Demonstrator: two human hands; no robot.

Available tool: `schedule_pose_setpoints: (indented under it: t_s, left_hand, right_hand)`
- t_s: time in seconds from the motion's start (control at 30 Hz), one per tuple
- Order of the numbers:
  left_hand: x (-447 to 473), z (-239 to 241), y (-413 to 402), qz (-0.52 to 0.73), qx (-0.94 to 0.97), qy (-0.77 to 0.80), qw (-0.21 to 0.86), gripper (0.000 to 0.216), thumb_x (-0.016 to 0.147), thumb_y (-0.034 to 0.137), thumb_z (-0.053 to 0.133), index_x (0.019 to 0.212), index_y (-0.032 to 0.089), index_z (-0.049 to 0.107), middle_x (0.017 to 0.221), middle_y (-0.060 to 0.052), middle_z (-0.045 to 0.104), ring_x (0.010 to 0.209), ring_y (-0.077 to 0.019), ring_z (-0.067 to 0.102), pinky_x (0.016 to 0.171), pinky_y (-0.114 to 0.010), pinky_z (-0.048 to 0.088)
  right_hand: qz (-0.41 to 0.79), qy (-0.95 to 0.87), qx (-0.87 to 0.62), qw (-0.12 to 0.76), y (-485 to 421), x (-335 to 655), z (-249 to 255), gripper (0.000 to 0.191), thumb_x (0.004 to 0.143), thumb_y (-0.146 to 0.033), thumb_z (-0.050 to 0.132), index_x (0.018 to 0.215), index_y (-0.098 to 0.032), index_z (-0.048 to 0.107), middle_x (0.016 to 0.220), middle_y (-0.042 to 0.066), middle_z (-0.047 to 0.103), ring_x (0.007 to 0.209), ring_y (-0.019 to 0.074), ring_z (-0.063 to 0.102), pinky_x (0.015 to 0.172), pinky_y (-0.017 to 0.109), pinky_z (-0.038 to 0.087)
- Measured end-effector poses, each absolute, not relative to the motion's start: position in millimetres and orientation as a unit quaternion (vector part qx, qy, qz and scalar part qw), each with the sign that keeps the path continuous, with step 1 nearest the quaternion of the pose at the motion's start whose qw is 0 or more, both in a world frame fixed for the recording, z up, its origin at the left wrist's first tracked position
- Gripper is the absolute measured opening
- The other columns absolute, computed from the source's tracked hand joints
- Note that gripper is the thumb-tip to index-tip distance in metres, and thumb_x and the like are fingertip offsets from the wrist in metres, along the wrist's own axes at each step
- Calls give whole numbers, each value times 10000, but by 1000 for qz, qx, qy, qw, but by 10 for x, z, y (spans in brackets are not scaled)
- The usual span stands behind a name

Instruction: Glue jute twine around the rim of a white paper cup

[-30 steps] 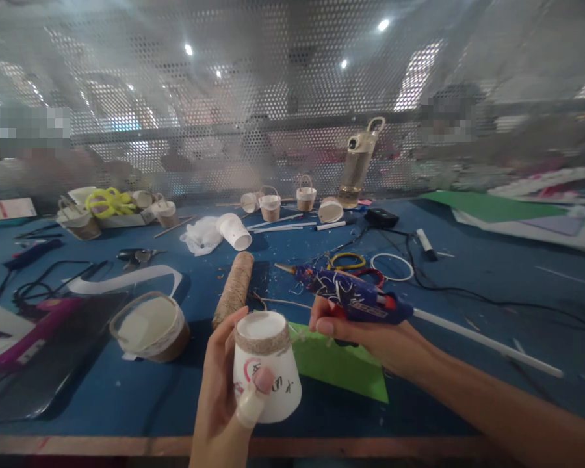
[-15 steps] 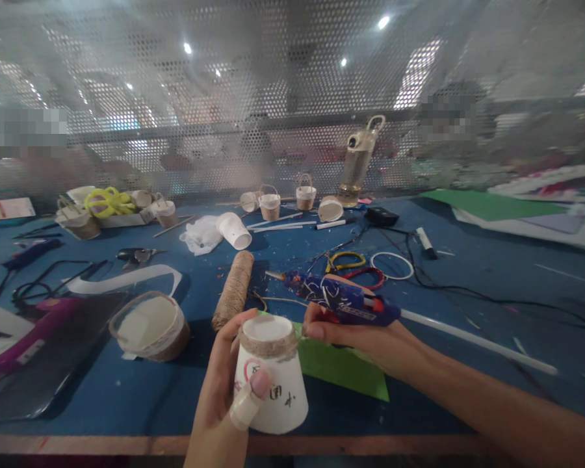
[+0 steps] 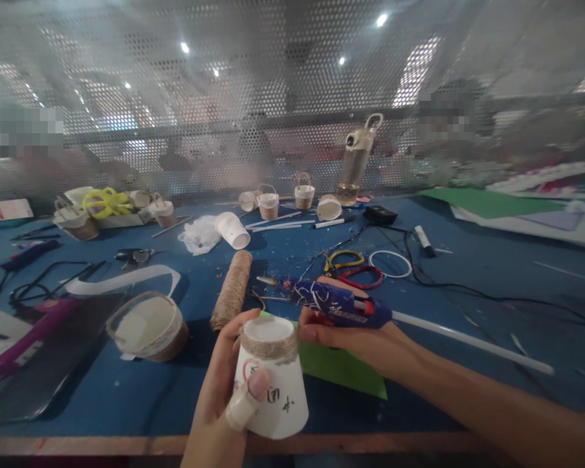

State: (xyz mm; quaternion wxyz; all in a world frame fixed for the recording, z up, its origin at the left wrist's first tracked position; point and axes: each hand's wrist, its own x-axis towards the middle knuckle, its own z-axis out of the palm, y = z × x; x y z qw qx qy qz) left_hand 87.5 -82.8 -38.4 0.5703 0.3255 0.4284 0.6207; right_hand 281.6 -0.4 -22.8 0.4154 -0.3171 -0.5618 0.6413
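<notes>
My left hand (image 3: 224, 396) is closed around a white paper cup (image 3: 283, 406), turned upside down, with a band of twine (image 3: 269, 348) wound near its upper end. Handwriting and a red mark show on the cup's side, and the thumb wears a pale wrap. In my right hand (image 3: 341, 331) is a blue glue gun (image 3: 341, 302), its nozzle pointing left, above and beyond the cup and apart from it. A long glue stick (image 3: 468, 341) sticks out of its back. Just past the cup lies a roll of twine (image 3: 232, 289). Green paper (image 3: 344, 370) lies under the right hand.
Left of the cup stands a small basket (image 3: 149, 325); a dark phone-like slab (image 3: 53, 364) lies further left. Yellow-and-red-handled scissors (image 3: 361, 276) and black cables (image 3: 487, 290) lie to the right. Small baskets (image 3: 268, 205) and a water bottle (image 3: 355, 166) stand along the back.
The glue gun has moved slightly left and down, with its nozzle nearer the twine roll. The cup is tilted a little more in my left hand.
</notes>
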Motion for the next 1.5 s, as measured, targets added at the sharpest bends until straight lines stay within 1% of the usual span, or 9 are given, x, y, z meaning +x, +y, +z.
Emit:
schedule_pose_setpoints:
  t_s: [0.27,0.47,0.7,0.87,1.0,1.1,1.2,1.3,1.5]
  left_hand:
    - [915,-321,-846,628,325,416,571,550,770,452,907,1264,308,714,1086,-42,819,755,-226,784,702,-308,606]
    - [927,-321,-853,626,334,426,561,515,794,464,877,1267,336,716,1077,-31,814,907,-283,776,774,-347,588]
    - [924,-335,-836,634,331,428,553,585,777,478,881,1292,283,685,1095,-64,811,756,-239,772,725,-335,599]
    - [924,-335,-832,638,328,419,556,592,760,468,899,1275,267,688,1075,-70,813,729,-236,773,705,-328,604]
    - [943,-368,-822,636,328,443,540,654,766,513,877,1329,266,655,1163,-106,798,956,-350,786,816,-420,616]
    - [950,-411,-794,641,324,449,532,592,776,523,864,1275,261,680,1191,-111,794,1171,-405,730,950,-469,590]
    - [943,-453,-778,632,329,450,538,549,795,551,849,1234,251,712,1238,-110,792,1276,-396,677,1064,-468,522]
    - [945,-475,-808,612,374,447,534,633,827,598,817,1340,252,684,1344,-127,759,1286,-392,670,1081,-463,502]
    - [972,-447,-877,573,417,460,535,772,785,481,911,1460,278,596,1393,-90,760,1268,-280,713,1043,-291,527]
  right_hand:
    - [636,-566,-313,420,-16,2797,-241,313,662,-132,977,805,-215,711,795,-52,728,738,126,656,697,214,531]
    - [632,-566,-315,425,-33,2776,-265,332,678,-223,987,832,-221,693,839,-26,735,785,157,682,753,264,579]
    - [640,-556,-334,413,-46,2775,-226,366,651,-222,1003,830,-219,683,820,-47,725,777,140,656,739,246,528]
    - [663,-537,-327,406,-69,2771,-212,390,646,-223,1007,828,-216,662,806,-53,715,743,132,639,716,245,523]
    - [669,-528,-315,418,-72,2768,-220,385,637,-207,1005,813,-208,662,803,-50,709,732,125,630,709,240,514]
    - [648,-537,-340,419,-75,2781,-211,374,649,-205,1001,825,-217,671,803,-54,693,724,121,616,690,234,502]
    - [619,-555,-361,423,-89,2794,-193,327,708,-250,979,849,-227,684,815,-48,684,747,129,620,703,243,504]
    - [614,-559,-362,424,-116,2794,-173,361,690,-307,992,827,-227,668,811,-42,688,764,141,621,717,255,506]
    - [613,-556,-345,443,-166,2787,-183,404,645,-287,1015,831,-211,665,796,-47,697,735,128,601,678,234,502]
